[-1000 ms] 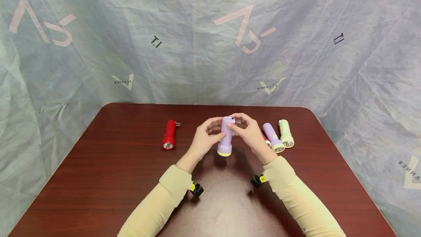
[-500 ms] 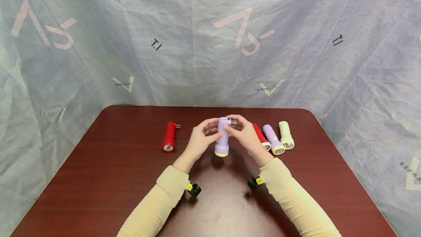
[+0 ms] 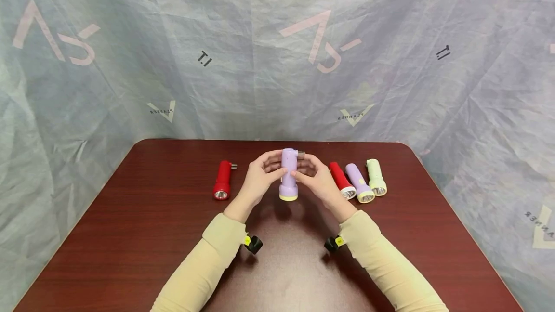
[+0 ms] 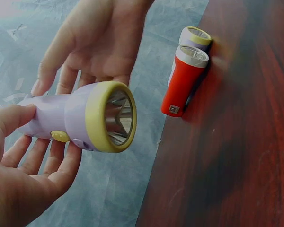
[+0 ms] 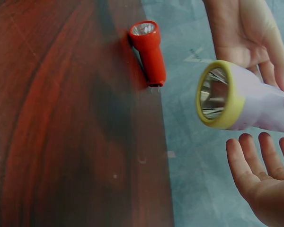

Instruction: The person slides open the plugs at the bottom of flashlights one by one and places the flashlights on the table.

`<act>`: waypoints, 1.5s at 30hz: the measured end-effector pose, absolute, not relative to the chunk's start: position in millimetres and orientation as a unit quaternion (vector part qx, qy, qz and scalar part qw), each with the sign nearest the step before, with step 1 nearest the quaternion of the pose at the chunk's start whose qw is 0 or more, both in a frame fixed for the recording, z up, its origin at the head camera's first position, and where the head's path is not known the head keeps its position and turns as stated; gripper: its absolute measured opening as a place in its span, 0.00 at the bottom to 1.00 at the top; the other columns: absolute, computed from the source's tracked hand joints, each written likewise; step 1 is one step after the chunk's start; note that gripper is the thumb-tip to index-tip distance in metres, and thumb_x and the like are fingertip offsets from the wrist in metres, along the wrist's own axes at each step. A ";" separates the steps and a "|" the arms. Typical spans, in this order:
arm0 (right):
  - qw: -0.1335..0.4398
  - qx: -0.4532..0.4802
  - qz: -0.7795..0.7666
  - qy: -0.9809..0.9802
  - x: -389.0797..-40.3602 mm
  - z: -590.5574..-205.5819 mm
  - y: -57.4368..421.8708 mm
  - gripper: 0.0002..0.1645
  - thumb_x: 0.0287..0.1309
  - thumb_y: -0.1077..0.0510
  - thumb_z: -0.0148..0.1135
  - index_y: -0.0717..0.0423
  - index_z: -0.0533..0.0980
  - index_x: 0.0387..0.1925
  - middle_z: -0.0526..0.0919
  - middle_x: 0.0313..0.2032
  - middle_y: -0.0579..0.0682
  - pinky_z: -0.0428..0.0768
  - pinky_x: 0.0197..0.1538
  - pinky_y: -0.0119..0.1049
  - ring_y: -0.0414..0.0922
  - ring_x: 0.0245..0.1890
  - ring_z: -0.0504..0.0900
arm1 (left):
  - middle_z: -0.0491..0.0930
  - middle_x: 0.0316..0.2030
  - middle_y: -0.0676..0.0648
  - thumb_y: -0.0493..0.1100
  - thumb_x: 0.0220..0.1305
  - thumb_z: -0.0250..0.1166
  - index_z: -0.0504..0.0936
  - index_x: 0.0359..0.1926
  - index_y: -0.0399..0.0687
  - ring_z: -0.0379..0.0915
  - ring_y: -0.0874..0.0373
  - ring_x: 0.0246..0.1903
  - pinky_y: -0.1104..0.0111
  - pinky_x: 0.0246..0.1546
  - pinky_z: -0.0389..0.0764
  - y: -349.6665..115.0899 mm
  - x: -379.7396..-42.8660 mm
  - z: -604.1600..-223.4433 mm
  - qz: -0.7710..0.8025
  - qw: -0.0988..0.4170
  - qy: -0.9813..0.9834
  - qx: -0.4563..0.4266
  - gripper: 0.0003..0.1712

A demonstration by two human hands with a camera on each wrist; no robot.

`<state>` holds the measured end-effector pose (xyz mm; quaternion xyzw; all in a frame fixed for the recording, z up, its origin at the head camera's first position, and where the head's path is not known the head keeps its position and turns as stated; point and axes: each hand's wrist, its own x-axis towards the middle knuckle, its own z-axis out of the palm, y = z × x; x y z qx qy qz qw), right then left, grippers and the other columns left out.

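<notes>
Shifted slightly leftward, the lilac flashlight (image 3: pixel 289 182) is pinched by the left hand (image 3: pixel 257 176), right hand (image 3: pixel 318 180) loosely spread — if unpinched, it could be dropped.

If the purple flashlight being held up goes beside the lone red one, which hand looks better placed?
Probably the person's own left hand: it grips the held purple flashlight and is nearer the lone red flashlight. In the right wrist view, the right hand has its fingers apart from the held one.
</notes>
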<state>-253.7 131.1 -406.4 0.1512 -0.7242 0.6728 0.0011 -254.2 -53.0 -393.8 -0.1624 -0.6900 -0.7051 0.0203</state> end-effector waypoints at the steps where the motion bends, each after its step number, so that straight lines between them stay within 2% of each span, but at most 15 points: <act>1: 0.000 0.152 0.669 -0.727 -253.4 -408.0 130.8 0.29 0.54 0.65 0.66 0.60 0.69 0.58 0.77 0.48 0.64 0.81 0.43 0.35 0.50 0.43 0.79 | 0.78 0.52 0.39 0.32 0.56 0.67 0.75 0.57 0.42 0.76 0.46 0.48 0.63 0.48 0.79 -52.8 -257.2 -396.9 -0.707 0.021 -0.688 -0.159 0.26; 7: -0.001 0.151 0.654 -0.741 -252.5 -417.5 126.0 0.28 0.53 0.66 0.66 0.62 0.69 0.57 0.78 0.48 0.66 0.78 0.43 0.30 0.59 0.45 0.79 | 0.79 0.50 0.41 0.33 0.56 0.68 0.76 0.56 0.45 0.77 0.48 0.48 0.63 0.42 0.82 -54.7 -267.9 -403.7 -0.720 0.012 -0.681 -0.135 0.25; 12: -0.014 0.154 0.659 -0.736 -240.5 -407.3 119.3 0.29 0.53 0.68 0.65 0.67 0.67 0.57 0.77 0.47 0.70 0.78 0.42 0.29 0.61 0.45 0.78 | 0.78 0.49 0.37 0.32 0.56 0.67 0.76 0.56 0.43 0.78 0.47 0.47 0.61 0.38 0.83 -57.3 -270.3 -400.9 -0.734 0.001 -0.667 -0.125 0.25; 30: -0.046 0.146 0.673 -0.724 -235.4 -401.7 110.3 0.30 0.53 0.69 0.64 0.68 0.67 0.58 0.77 0.49 0.72 0.79 0.41 0.30 0.48 0.42 0.81 | 0.77 0.50 0.38 0.33 0.57 0.67 0.75 0.57 0.43 0.79 0.53 0.46 0.63 0.37 0.83 -67.5 -272.5 -404.6 -0.749 -0.019 -0.656 -0.086 0.25; 33: -0.044 0.146 0.668 -0.728 -235.4 -401.2 109.2 0.30 0.53 0.69 0.64 0.68 0.67 0.58 0.77 0.49 0.71 0.79 0.41 0.30 0.48 0.42 0.81 | 0.77 0.51 0.38 0.34 0.57 0.67 0.75 0.58 0.43 0.79 0.52 0.47 0.62 0.38 0.83 -69.1 -271.0 -405.1 -0.745 -0.013 -0.662 -0.089 0.26; 40: -0.037 0.148 0.660 -0.735 -234.5 -400.7 107.5 0.30 0.53 0.70 0.64 0.69 0.67 0.58 0.77 0.49 0.72 0.79 0.40 0.29 0.55 0.43 0.81 | 0.77 0.51 0.39 0.36 0.57 0.67 0.75 0.59 0.46 0.78 0.50 0.48 0.57 0.43 0.82 -72.9 -264.3 -410.0 -0.730 -0.010 -0.676 -0.098 0.27; 45: -0.038 0.144 0.663 -0.734 -234.1 -399.9 106.8 0.30 0.53 0.70 0.64 0.69 0.67 0.58 0.77 0.49 0.72 0.79 0.40 0.30 0.50 0.42 0.81 | 0.77 0.51 0.39 0.37 0.57 0.68 0.75 0.58 0.46 0.77 0.48 0.48 0.59 0.42 0.82 -76.0 -258.0 -415.8 -0.724 -0.021 -0.682 -0.102 0.27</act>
